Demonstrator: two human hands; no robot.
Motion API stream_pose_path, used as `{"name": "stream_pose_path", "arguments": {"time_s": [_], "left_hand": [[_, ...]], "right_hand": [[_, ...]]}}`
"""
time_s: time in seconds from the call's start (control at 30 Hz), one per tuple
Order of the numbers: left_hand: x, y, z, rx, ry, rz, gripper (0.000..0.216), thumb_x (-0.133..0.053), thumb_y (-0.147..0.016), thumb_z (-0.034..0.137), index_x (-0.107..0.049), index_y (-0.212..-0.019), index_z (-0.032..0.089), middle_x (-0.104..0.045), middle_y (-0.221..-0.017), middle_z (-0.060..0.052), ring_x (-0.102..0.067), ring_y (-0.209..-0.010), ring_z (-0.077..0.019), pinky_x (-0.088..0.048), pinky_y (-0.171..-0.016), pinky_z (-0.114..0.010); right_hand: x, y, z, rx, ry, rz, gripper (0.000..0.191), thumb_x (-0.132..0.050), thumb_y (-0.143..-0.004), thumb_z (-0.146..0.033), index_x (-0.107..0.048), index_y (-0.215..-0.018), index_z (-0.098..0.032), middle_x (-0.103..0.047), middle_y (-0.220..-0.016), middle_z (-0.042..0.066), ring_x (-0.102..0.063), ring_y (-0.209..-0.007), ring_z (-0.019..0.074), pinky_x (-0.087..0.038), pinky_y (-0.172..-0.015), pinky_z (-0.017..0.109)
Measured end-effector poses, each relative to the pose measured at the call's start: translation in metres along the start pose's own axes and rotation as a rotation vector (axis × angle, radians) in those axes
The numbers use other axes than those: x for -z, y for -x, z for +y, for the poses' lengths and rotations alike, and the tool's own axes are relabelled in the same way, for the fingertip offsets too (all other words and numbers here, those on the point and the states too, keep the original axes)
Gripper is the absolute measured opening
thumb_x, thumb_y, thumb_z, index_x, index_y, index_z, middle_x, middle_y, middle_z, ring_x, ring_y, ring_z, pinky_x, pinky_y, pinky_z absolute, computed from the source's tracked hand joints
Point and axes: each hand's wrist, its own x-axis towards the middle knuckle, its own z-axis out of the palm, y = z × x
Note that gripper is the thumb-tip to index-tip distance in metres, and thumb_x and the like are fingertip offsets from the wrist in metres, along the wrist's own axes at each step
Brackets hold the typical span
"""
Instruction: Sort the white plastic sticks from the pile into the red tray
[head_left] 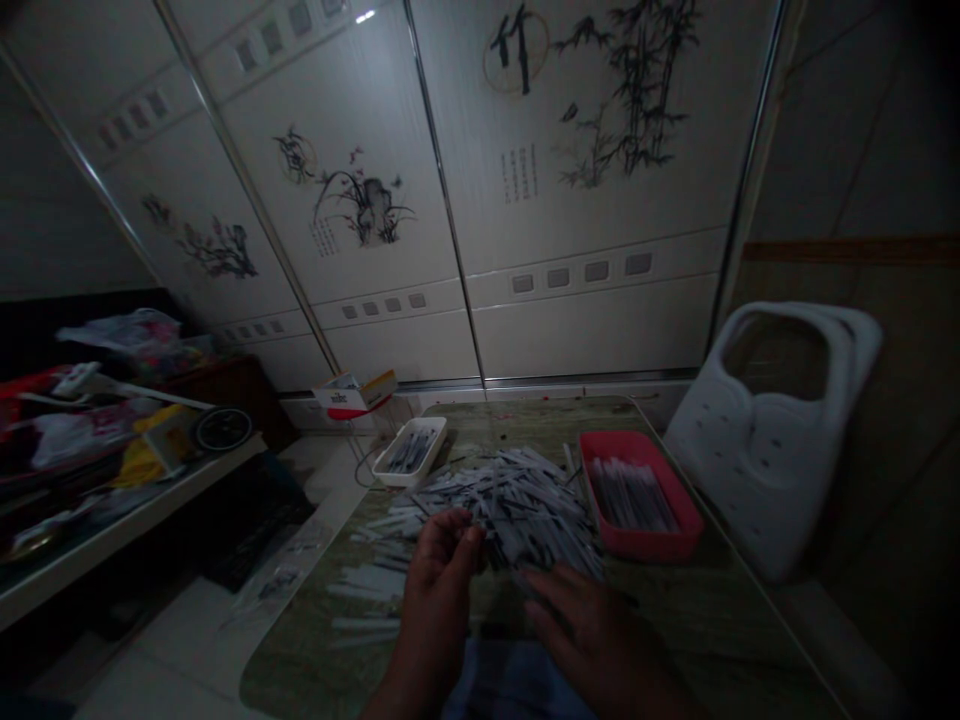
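My left hand [441,575] is closed in a pinch in front of a heap of thin white and dark sticks [517,500]. Whatever lies between its fingertips is too small and dim to name. To the right, my right hand [589,625] is bent around something thin and dark, blurred, near the heap's front edge. Loose pale sticks [367,582] lie in rough rows left of my left hand. A pink tray [645,543] holding a bundle of similar sticks stands right of the heap. At the back left, a white tray [397,477] holds more of them.
All this lies on a greenish table [300,660]. A small box on a red stool [352,400] stands behind its left corner. Folded white plastic chairs [765,450] lean at the right. A cluttered bench [150,490] runs along the left; patterned sliding doors [600,330] close off the back.
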Motion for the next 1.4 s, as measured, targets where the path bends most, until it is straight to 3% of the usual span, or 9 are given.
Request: {"name": "stream_pose_path", "arguments": {"time_s": [0.4,0.57,0.67,0.9,1.0,1.17,1.27,1.4], "left_hand": [[-0.006,0.009,-0.001,-0.002,-0.006,-0.028,0.023,-0.073,-0.086,0.037,-0.063,-0.099,0.021,-0.062,-0.083,0.001,-0.057,-0.074,-0.0139,-0.046,-0.073,-0.027],[-0.011,0.019,0.0,0.094,-0.067,-0.11,0.027,-0.078,-0.081,0.037,-0.069,-0.098,0.02,-0.071,-0.101,-0.005,-0.064,-0.098,-0.0211,-0.048,-0.088,-0.03],[-0.008,0.02,0.003,0.12,-0.066,-0.057,0.038,-0.081,-0.078,0.041,-0.071,-0.108,0.021,-0.073,-0.113,-0.008,-0.064,-0.11,-0.0253,-0.047,-0.093,-0.033],[0.023,0.009,-0.002,0.041,-0.244,0.071,0.039,-0.076,-0.08,0.048,-0.069,-0.108,0.021,-0.073,-0.108,-0.007,-0.066,-0.101,-0.0249,-0.049,-0.084,-0.031],[0.045,0.004,-0.014,-0.03,-0.44,0.014,0.033,-0.07,-0.085,0.046,-0.069,-0.103,0.02,-0.073,-0.105,-0.008,-0.065,-0.101,-0.0262,-0.049,-0.086,-0.034],[0.068,0.006,-0.032,-0.181,-0.833,-0.23,0.017,-0.063,-0.085,0.028,-0.073,-0.098,0.022,-0.072,-0.101,-0.009,-0.063,-0.1,-0.0276,-0.046,-0.087,-0.038],[0.063,0.012,-0.033,-0.222,-1.062,-0.42,0.013,-0.063,-0.082,0.021,-0.073,-0.089,0.024,-0.071,-0.094,-0.007,-0.06,-0.097,-0.0268,-0.041,-0.088,-0.038],[0.045,0.019,-0.029,-0.218,-1.266,-0.446,0.012,-0.062,-0.085,0.022,-0.073,-0.089,0.025,-0.069,-0.096,-0.007,-0.057,-0.098,-0.0273,-0.037,-0.085,-0.038]], "right_hand": [[0.004,-0.002,-0.003,-0.027,-0.023,-0.025,0.035,-0.05,-0.1,-0.031,-0.069,-0.13,-0.029,-0.074,-0.109,0.006,-0.071,-0.096,0.0221,-0.056,-0.084,0.034],[0.003,-0.001,0.0,-0.041,0.007,-0.012,0.037,-0.051,-0.1,-0.032,-0.068,-0.133,-0.03,-0.074,-0.108,0.006,-0.071,-0.093,0.0215,-0.055,-0.082,0.033],[0.006,0.001,-0.001,-0.048,-0.004,0.012,0.037,-0.05,-0.101,-0.035,-0.067,-0.133,-0.034,-0.075,-0.107,0.004,-0.07,-0.092,0.0202,-0.054,-0.08,0.03],[0.005,0.002,0.001,-0.044,-0.014,0.048,0.035,-0.051,-0.102,-0.035,-0.067,-0.133,-0.034,-0.074,-0.109,0.005,-0.07,-0.095,0.0203,-0.053,-0.083,0.03],[0.002,0.001,0.003,-0.037,-0.005,0.039,0.035,-0.05,-0.102,-0.034,-0.066,-0.134,-0.033,-0.073,-0.109,0.005,-0.069,-0.095,0.0203,-0.053,-0.082,0.031],[0.0,0.0,0.004,-0.017,0.017,0.058,0.036,-0.049,-0.103,-0.03,-0.064,-0.136,-0.03,-0.071,-0.106,0.007,-0.069,-0.095,0.0212,-0.054,-0.084,0.034],[-0.003,0.0,0.007,0.003,0.021,0.052,0.037,-0.049,-0.103,-0.03,-0.064,-0.137,-0.03,-0.071,-0.105,0.007,-0.07,-0.093,0.0215,-0.054,-0.084,0.035],[-0.007,0.0,0.012,0.009,0.016,0.049,0.038,-0.051,-0.102,-0.031,-0.063,-0.138,-0.032,-0.071,-0.107,0.006,-0.07,-0.095,0.0212,-0.055,-0.083,0.033]]}}
